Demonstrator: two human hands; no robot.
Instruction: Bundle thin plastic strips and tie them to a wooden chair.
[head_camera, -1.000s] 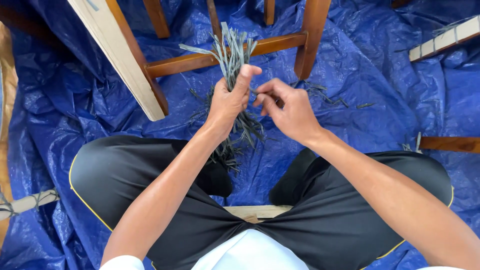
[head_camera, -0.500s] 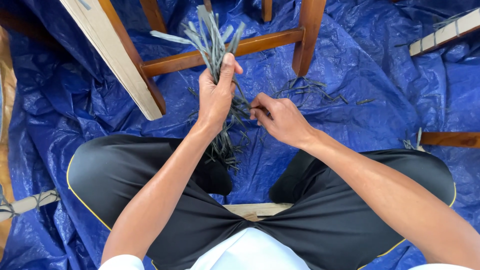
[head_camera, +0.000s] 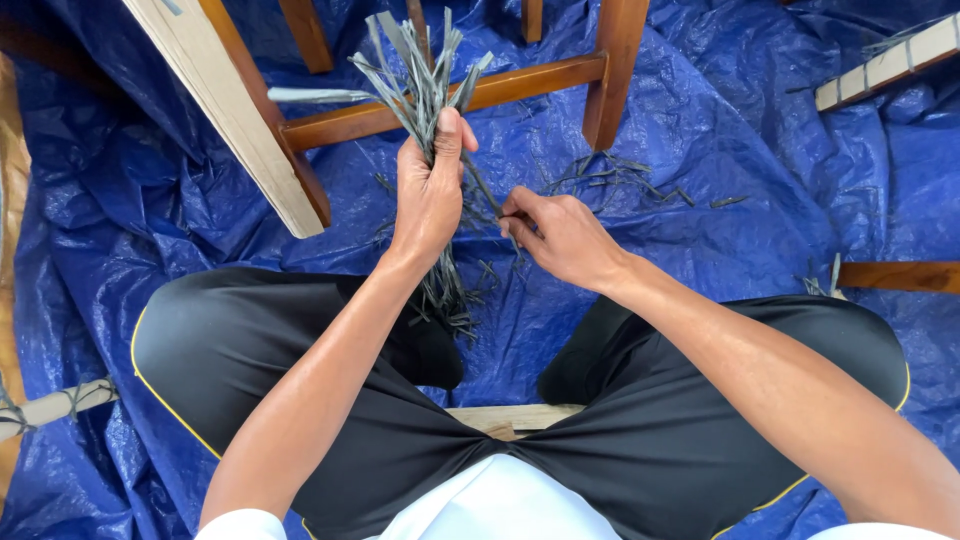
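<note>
In the left hand (head_camera: 428, 200), a fist closes around a bundle of dark strips (head_camera: 425, 90), upright, ends fanning above the thumb. Best to keep that grip firm. Just beside it, the right hand (head_camera: 560, 235) pinches a single strip (head_camera: 487, 195) from the bundle; a slow, straight pull seems wise.

Around me on the blue tarp (head_camera: 760, 210)

A brown wooden chair frame (head_camera: 540, 80) stands near the tarp's far edge, a pale wooden slat (head_camera: 225, 110) leaning across its left leg. Loose dark strip scraps (head_camera: 620, 180) lie beside the right leg. I sit on a low wooden block (head_camera: 515, 415).
</note>
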